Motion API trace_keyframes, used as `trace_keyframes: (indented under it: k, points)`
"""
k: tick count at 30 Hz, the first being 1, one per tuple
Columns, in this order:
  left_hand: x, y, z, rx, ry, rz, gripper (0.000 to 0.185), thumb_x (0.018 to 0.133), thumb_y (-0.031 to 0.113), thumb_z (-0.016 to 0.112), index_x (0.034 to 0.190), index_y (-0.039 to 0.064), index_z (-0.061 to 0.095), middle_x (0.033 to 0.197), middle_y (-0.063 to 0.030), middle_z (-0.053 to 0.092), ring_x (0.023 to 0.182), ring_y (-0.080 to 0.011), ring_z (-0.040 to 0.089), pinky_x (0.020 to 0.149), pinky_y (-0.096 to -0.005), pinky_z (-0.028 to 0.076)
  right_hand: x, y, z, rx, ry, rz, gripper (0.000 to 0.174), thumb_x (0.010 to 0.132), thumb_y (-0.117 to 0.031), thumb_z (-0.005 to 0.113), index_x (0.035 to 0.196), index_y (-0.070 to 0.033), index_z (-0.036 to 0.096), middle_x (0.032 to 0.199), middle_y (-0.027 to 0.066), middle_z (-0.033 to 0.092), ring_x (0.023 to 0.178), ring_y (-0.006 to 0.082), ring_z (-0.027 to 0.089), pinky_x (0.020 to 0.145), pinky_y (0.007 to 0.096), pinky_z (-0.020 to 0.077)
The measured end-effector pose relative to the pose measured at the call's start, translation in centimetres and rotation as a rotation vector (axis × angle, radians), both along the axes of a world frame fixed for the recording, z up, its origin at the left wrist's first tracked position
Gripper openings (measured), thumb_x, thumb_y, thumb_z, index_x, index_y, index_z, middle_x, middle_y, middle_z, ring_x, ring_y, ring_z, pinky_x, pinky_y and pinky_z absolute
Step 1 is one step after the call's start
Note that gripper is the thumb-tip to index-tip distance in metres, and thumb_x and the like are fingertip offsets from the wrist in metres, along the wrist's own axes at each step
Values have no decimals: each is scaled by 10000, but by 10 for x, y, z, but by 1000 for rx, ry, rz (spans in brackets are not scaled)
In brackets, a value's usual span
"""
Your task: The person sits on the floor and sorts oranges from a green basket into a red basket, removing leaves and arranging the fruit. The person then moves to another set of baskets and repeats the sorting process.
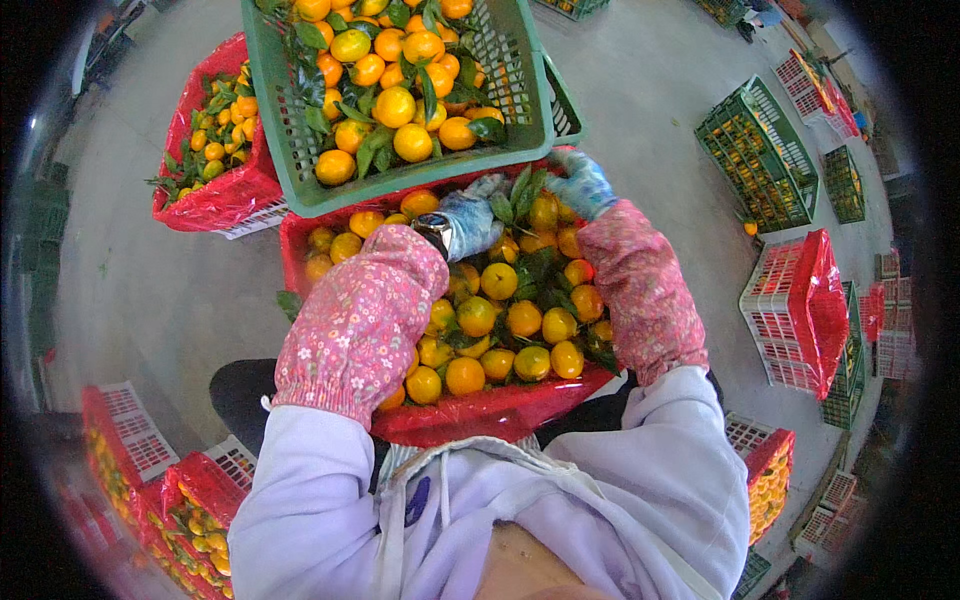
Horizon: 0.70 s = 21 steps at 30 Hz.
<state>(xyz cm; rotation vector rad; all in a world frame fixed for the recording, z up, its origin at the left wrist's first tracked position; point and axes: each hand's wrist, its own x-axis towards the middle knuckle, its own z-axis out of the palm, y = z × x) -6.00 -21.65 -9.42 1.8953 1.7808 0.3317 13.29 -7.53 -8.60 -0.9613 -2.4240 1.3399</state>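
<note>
Both hands wear blue-and-white gloves with pink floral sleeve covers above. My left hand (469, 217), with a wristwatch, is over the oranges in the red-lined crate (480, 427), beside a leafy sprig (521, 195); its fingertips are partly hidden, and whether it grips anything is unclear. My right hand (581, 182) is at the crate's far right corner, next to the same leaves; its fingers are partly hidden too. Orange and yellow-green citrus fruits (499, 281) with leaves fill the crate. Just beyond, a green plastic crate (420, 180) of leafy citrus overhangs its far edge.
A red-lined crate (217, 217) of small leafy citrus stands at the upper left. Green crates (780, 169) and a red-lined white crate (780, 315) are on the concrete floor (637, 97) to the right. More filled crates (214, 480) lie at the lower left.
</note>
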Motion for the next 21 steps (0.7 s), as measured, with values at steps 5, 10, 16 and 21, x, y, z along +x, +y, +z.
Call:
trace_keyframes:
  k: [5,10,16,21]
  points:
    - [9,-9,-5,101,61,45,836,847,359,694,1589,128,388,1650,-171,354,1520,-353,341,1223,-486,332,20,-32,-19,660,-357,127,532,783,-156,739,1296,-95,613,1126,170,695,1036,377,701,850,487,581]
    - [9,-17,-8,120,-105,105,946,838,490,737,1605,91,353,1657,-170,350,1542,-333,319,1236,-532,270,-29,-46,-51,696,-355,-380,334,928,-167,636,1258,-115,629,1080,164,686,960,377,716,812,490,574]
    - [17,-1,-10,59,101,143,987,860,617,718,1577,26,386,1627,-175,403,1494,-343,383,1206,-539,306,-14,-24,33,294,-40,-2,461,854,-110,731,1305,-95,637,1148,150,697,962,352,729,892,425,598]
    - [21,-2,-16,107,171,149,869,901,615,671,1554,86,455,1640,-124,390,1486,-328,389,1162,-570,326,13,-27,38,690,-835,135,353,927,-197,656,1272,-121,651,1077,144,734,948,316,746,806,428,617]
